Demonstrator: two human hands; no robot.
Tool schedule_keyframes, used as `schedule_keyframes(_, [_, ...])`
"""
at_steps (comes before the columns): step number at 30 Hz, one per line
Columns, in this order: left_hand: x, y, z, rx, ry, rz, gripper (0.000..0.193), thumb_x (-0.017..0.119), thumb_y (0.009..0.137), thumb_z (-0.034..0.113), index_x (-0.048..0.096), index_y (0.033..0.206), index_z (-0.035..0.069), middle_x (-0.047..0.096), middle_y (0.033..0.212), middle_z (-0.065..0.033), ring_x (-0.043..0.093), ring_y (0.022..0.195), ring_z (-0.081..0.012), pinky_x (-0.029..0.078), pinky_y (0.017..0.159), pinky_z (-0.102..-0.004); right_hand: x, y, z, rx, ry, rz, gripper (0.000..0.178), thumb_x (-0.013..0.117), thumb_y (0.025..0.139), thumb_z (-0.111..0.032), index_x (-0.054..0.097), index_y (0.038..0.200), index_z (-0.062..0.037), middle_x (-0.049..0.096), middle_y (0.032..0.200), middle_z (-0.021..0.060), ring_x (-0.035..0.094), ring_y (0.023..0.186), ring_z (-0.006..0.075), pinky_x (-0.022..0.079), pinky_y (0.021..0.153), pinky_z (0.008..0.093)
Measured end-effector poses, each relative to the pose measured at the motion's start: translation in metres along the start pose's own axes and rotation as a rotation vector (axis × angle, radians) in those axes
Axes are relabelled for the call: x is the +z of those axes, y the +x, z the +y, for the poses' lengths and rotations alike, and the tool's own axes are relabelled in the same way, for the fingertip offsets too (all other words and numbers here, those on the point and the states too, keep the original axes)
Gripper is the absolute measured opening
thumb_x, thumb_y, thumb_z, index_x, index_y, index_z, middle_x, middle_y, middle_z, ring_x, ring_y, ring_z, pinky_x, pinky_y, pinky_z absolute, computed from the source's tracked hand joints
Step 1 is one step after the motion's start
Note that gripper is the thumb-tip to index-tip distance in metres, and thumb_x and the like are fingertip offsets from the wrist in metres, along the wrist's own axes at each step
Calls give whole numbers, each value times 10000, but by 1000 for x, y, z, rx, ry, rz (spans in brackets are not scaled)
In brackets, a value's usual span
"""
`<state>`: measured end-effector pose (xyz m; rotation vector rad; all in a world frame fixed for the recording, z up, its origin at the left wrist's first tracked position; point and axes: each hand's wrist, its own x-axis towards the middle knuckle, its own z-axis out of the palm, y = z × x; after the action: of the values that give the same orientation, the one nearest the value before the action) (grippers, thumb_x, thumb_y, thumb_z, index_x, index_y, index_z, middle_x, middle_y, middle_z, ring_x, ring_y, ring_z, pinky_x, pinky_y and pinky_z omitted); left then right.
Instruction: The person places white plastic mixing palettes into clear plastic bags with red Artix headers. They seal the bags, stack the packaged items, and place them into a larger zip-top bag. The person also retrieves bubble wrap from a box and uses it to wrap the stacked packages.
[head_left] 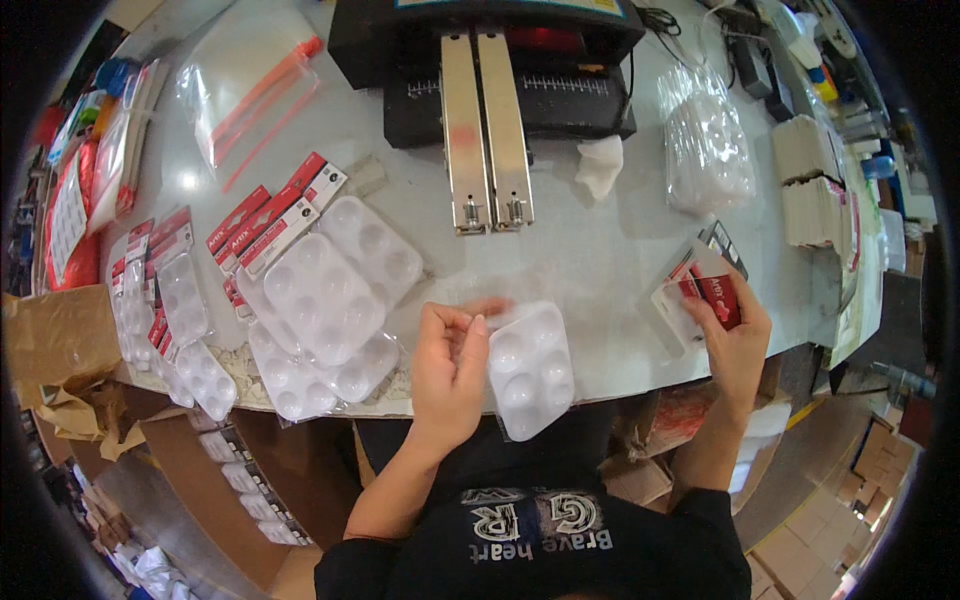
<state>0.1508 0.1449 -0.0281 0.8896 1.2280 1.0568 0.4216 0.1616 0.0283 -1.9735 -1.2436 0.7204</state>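
Note:
My left hand (450, 365) is closed in a pinch at the left side of a white plastic paint palette (532, 370) with round wells. Clear film shows around the palette's upper end, and the fingertips seem to grip this clear bag. The palette's lower end reaches over the table's near edge. Off to the right, my right hand (735, 335) is closed on a folded red-and-white header card (716, 292). Beneath that card lie more cards (680, 300), partly hidden by the hand.
A black machine with two long metal arms (487, 130) stands at the far middle. Bagged palettes with red cards (325, 300) are piled left, with smaller ones (185, 300) beyond. A stack of clear-wrapped palettes (708, 150) sits far right. Cardboard boxes (215, 490) stand below the table edge.

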Motion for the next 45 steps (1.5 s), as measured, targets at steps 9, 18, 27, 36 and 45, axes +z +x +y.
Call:
schedule_keyframes(9, [2, -20, 28, 34, 59, -90, 131, 533, 946, 79, 563, 989, -41, 709, 899, -110, 635, 831, -79, 486, 708, -193, 63, 2, -75, -266, -15, -703, 277, 794, 740, -167, 600, 859, -9, 599, 634, 9, 471, 536, 30, 381, 468, 212])
schedule_keyframes(18, [0, -20, 31, 4, 145, -35, 135, 582, 927, 111, 615, 921, -20, 672, 728, -27, 496, 596, -26, 398, 541, -178, 64, -3, -78, -398, -98, -720, 295, 815, 711, -193, 612, 817, -7, 587, 609, 52, 472, 535, 55, 408, 510, 228])
schedule_keyframes(27, [-13, -12, 20, 98, 64, 296, 182, 562, 937, 105, 642, 912, -56, 636, 782, -13, 517, 725, -52, 413, 668, -188, 53, 0, -53, 84, 239, -789, 225, 740, 797, -180, 695, 896, 17, 681, 737, 76, 643, 630, 115, 473, 543, 224])
schedule_keyframes(36, [-14, -13, 13, 98, 29, 305, 221, 527, 961, 140, 614, 886, -49, 608, 782, -6, 475, 721, -44, 397, 655, -193, 65, -17, -30, 178, 533, -816, 111, 642, 860, -74, 657, 875, 35, 646, 728, 61, 618, 608, 97, 468, 526, 210])
schedule_keyframes(45, [-13, 23, 7, 151, 324, 270, 305, 402, 1006, 226, 462, 813, -2, 486, 684, -73, 404, 669, -124, 380, 631, -272, 117, -9, -22, 312, 810, -571, 106, 624, 848, -98, 597, 806, -5, 560, 672, 27, 494, 524, 75, 387, 485, 206])
